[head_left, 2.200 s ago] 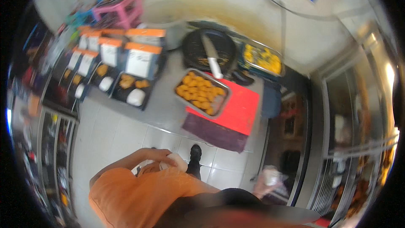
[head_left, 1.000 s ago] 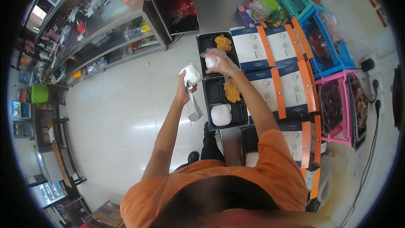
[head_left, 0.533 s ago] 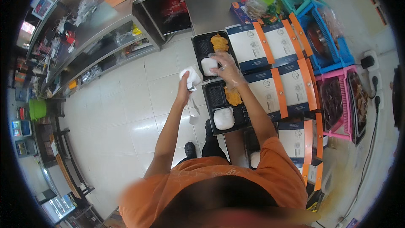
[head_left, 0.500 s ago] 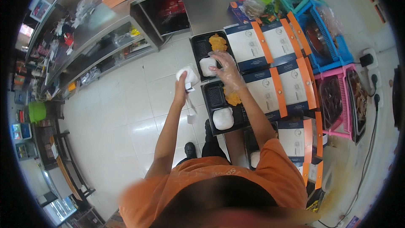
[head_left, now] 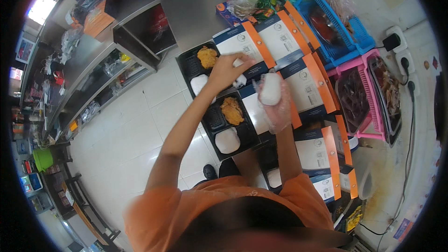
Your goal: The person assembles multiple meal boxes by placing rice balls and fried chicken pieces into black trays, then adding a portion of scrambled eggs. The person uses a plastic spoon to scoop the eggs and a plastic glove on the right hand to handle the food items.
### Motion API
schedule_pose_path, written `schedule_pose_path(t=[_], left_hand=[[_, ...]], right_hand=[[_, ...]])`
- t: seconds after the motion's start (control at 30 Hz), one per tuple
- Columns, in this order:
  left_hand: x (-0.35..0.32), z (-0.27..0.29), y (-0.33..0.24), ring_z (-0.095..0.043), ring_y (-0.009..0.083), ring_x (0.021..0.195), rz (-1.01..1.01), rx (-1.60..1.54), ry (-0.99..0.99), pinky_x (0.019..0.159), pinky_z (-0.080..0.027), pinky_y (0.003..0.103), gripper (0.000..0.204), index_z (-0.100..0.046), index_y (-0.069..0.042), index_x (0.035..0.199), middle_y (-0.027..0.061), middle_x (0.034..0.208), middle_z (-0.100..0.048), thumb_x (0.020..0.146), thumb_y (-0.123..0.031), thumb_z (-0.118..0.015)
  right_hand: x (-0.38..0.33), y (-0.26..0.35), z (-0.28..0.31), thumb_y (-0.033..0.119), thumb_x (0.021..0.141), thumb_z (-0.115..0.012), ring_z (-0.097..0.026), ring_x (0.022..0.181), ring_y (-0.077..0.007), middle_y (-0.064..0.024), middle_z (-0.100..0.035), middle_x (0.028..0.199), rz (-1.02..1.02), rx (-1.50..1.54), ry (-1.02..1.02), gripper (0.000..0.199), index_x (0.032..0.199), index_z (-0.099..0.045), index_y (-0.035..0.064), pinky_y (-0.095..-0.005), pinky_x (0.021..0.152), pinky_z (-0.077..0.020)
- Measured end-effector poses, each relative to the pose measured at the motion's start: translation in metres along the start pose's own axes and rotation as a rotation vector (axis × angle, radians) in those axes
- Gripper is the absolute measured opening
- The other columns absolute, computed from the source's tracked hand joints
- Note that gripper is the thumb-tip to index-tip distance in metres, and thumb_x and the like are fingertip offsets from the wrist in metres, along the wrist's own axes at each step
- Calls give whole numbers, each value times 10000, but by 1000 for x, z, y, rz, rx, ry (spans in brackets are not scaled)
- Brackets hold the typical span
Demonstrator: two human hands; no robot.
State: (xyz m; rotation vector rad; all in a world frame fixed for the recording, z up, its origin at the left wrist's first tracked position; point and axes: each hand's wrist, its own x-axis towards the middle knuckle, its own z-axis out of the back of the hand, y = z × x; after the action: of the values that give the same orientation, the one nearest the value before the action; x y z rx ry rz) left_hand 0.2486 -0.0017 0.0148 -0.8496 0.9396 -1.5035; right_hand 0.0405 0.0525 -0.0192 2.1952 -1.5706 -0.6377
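My right hand (head_left: 278, 112), in a clear plastic glove, holds a rounded white packet (head_left: 271, 89) above the flat boxes. Left of it, my bare left hand (head_left: 228, 69) is closed around a small white thing (head_left: 238, 62) whose kind I cannot make out. White also shows below that palm. Under my left forearm lies the far black tray (head_left: 185, 65), with a piece of fried chicken (head_left: 207, 57) and a white packet (head_left: 199, 84). The nearer black tray (head_left: 252, 140) holds another fried piece (head_left: 232, 110) and a white packet (head_left: 227, 140).
White-and-navy boxes with orange strips (head_left: 308, 84) fill the right side. Behind them stand blue (head_left: 322, 46) and pink baskets (head_left: 359, 88). A third tray with a white packet (head_left: 274, 177) sits close to my body. A steel counter (head_left: 191, 18) is at the back.
My left hand has swung right across the far tray. My right hand has left that tray's packet, moved right and nearer, and now holds a white packet. The view has shifted.
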Motion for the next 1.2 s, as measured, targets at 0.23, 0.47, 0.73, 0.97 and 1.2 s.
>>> schedule_pose_path(t=[0.23, 0.47, 0.73, 0.97, 1.2], left_hand=[[143, -74, 42, -644, 268, 954, -760, 975, 430, 747, -530, 387, 301, -643, -168, 1103, 59, 1073, -636, 815, -97, -589], [156, -63, 16, -660, 310, 847, -654, 1051, 527, 648, -529, 436, 194, -589, -104, 1019, 110, 1004, -619, 826, -108, -569], [64, 36, 1, -641, 268, 669, -682, 996, 105, 574, -506, 375, 182, -553, -84, 920, 52, 888, -593, 749, -105, -613], [39, 46, 17, -610, 233, 588, -780, 883, -109, 542, -500, 350, 203, -530, -99, 849, 42, 823, -561, 691, -84, -657], [36, 41, 25, -633, 257, 629, -737, 843, -127, 565, -514, 354, 271, -548, -85, 843, 55, 842, -595, 630, -66, -715]], right_hand=[[8, 48, 16, 250, 929, -509, -558, 965, -157, -113, -552, 1154, 431, -775, -220, 419, 1273, -447, 18, -289, 817, -503], [17, 85, -23, -4, 858, -592, -543, 1077, -169, -113, -534, 1192, 481, -1079, -361, 472, 1296, -420, 22, -300, 929, -444], [92, 76, -9, 209, 853, -670, -489, 1147, -187, -86, -517, 1196, 149, -746, -102, 502, 1290, -460, 80, -344, 935, -430], [177, 0, 31, 234, 714, -794, -555, 1124, -335, -213, -566, 1233, -346, -1706, 181, 778, 1363, -405, 52, -377, 948, -440], [177, 1, 39, 222, 749, -757, -540, 1168, -361, -285, -517, 1286, -444, -1853, 256, 855, 1428, -287, 3, -356, 973, -417]])
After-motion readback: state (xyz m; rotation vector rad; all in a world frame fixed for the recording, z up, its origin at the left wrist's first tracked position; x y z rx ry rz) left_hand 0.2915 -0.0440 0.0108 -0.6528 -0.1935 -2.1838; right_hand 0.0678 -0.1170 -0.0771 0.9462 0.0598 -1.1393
